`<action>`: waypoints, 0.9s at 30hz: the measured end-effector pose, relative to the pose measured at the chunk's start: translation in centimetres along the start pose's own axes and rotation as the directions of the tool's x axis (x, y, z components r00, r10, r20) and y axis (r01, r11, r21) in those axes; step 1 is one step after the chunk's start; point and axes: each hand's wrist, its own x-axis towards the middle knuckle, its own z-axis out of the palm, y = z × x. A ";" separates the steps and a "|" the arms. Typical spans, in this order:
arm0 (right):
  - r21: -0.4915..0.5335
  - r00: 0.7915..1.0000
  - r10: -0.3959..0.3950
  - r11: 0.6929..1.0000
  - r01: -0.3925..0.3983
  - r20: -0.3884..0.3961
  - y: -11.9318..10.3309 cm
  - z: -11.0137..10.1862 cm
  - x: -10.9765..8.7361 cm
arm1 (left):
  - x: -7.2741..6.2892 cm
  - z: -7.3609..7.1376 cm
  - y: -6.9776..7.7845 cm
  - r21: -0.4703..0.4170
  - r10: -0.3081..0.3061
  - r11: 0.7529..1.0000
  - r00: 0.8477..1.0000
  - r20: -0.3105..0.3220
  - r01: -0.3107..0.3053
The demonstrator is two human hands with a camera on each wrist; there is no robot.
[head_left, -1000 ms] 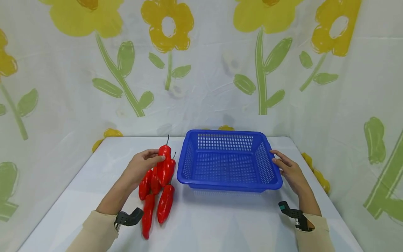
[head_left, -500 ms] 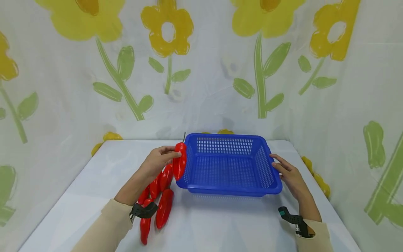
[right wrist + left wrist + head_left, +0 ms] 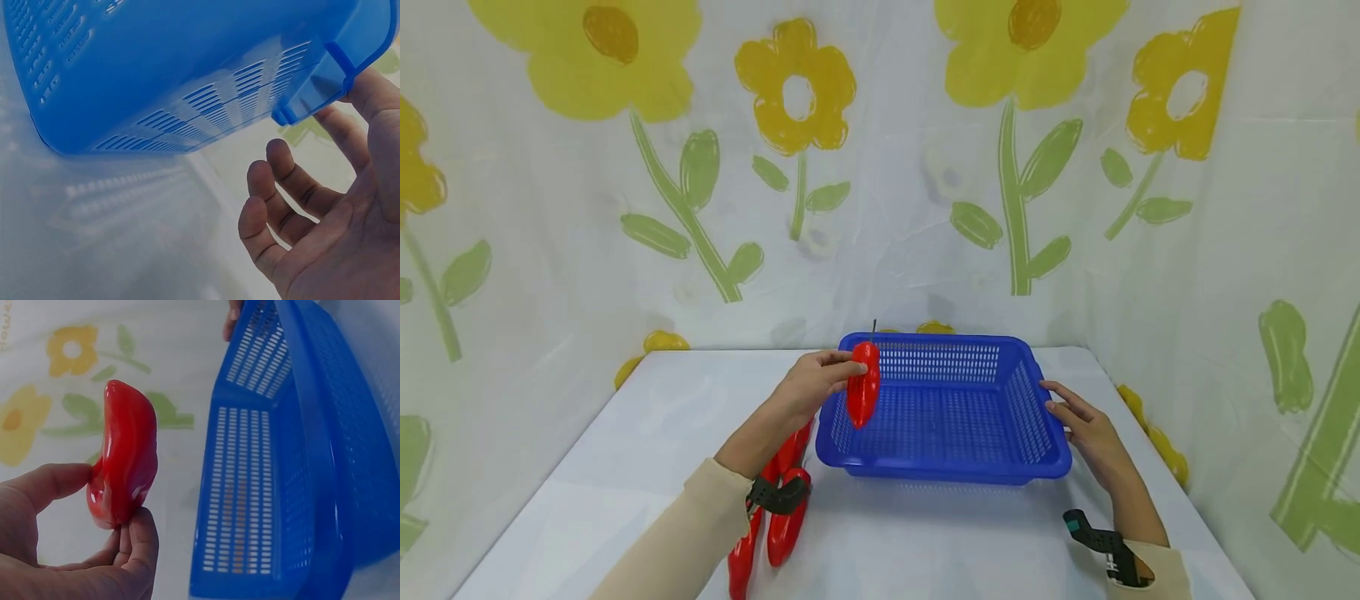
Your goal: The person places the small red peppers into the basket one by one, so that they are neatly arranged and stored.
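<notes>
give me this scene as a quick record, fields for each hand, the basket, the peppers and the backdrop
left hand: pinches one red pepper between thumb and fingers
held pepper position: stem up, apart from the basket in the left wrist view
right hand: at the basket's right rim
blue basket: plastic, slotted sides, on the person's right of the loose peppers
loose peppers: red, on the white table, partly hidden by the left arm; count unclear
backdrop: pale cloth, yellow flowers, green leaves
</notes>
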 end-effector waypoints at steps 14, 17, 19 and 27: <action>-0.003 1.000 0.010 1.000 -0.010 -0.002 -0.1 -0.2 0.0 | 1.7 3.7 1.2 -0.032 0.020 0.999 0.995 0.098 -0.017; 0.003 1.000 0.018 1.000 -0.018 -0.004 -0.1 -0.1 -0.1 | 2.3 4.4 1.4 -0.042 0.016 0.999 0.994 0.112 -0.011; 0.007 1.000 0.023 1.000 -0.023 -0.009 0.0 0.0 -0.2 | 2.6 4.8 1.4 -0.038 0.006 0.999 0.994 0.108 -0.002; 0.014 1.000 0.016 1.000 -0.016 -0.004 0.0 0.1 0.1 | 3.8 6.5 1.7 -0.059 -0.024 0.998 0.993 0.112 0.031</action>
